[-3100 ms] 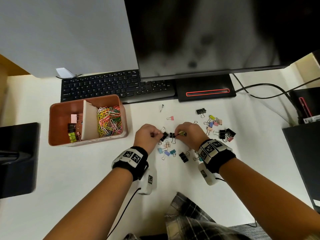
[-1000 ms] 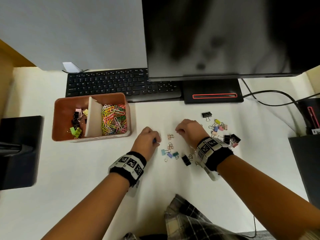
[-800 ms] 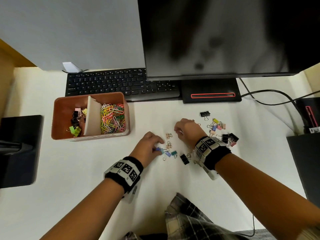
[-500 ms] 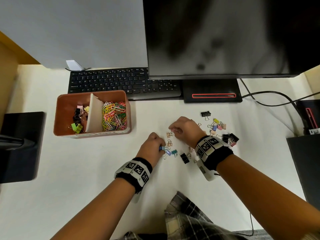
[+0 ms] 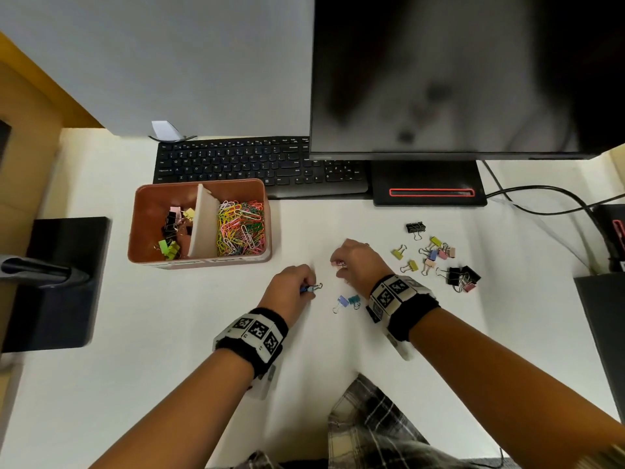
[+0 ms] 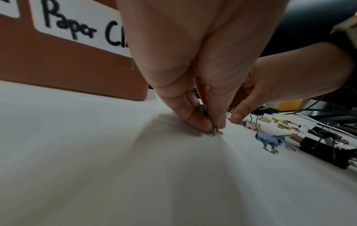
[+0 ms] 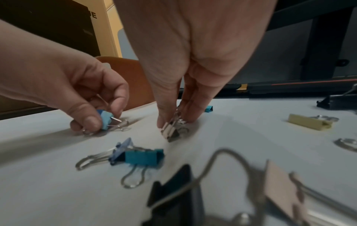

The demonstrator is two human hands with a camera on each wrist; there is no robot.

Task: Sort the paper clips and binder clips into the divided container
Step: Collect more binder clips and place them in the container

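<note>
On the left of the white surface (image 5: 169,333) stands the brown divided container (image 5: 142,231). Its left compartment holds binder clips in black, green, pink and yellow (image 5: 174,231); its right compartment holds a heap of coloured paper clips (image 5: 240,228). A label on its front wall reads "Paper Cl", the rest covered by the hand in the left wrist view.

To the right of the container, the left hand (image 5: 290,292) has its fingers (image 7: 90,120) curled and pinching a light blue binder clip (image 7: 105,120) low on the surface. Beside it the right hand (image 5: 359,262) pinches a beige-pink binder clip (image 7: 170,130) with thumb and fingertips. Between the wrists lie a lilac clip (image 5: 342,302) and a teal clip (image 5: 353,300), touching. Further right, small yellow, blue and pink clips (image 5: 434,253) and black ones (image 5: 461,275) lie scattered.

Compared with half a second ago, the left hand has drawn the blue clip a little apart from the lilac and teal pair, and the right hand has closed on its clip.

The black clip under the right wrist is mostly hidden in the head view, and the near clips are blurred in the right wrist view
</note>
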